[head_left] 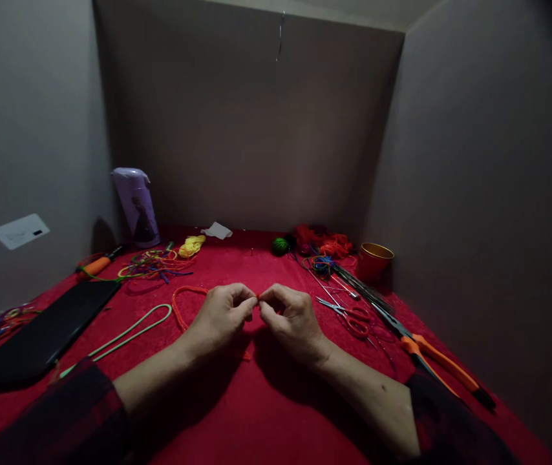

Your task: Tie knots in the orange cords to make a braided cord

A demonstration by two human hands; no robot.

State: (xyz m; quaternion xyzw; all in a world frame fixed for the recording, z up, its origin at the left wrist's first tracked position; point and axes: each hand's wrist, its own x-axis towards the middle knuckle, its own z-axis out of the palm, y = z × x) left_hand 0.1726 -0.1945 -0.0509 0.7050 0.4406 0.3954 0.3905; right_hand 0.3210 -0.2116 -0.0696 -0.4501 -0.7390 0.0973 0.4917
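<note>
Both forearms are being angled inward over the table's middle; left hand (220, 316) and right hand (289, 318) are being held fingertip to fingertip, pinched closed.

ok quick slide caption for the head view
Both hands, left hand and right hand, pinch an orange cord over a red tablecloth.

Dim light falls on a red-covered table (266, 413) boxed in by plain grey partition walls (247, 129) on three sides.
</note>
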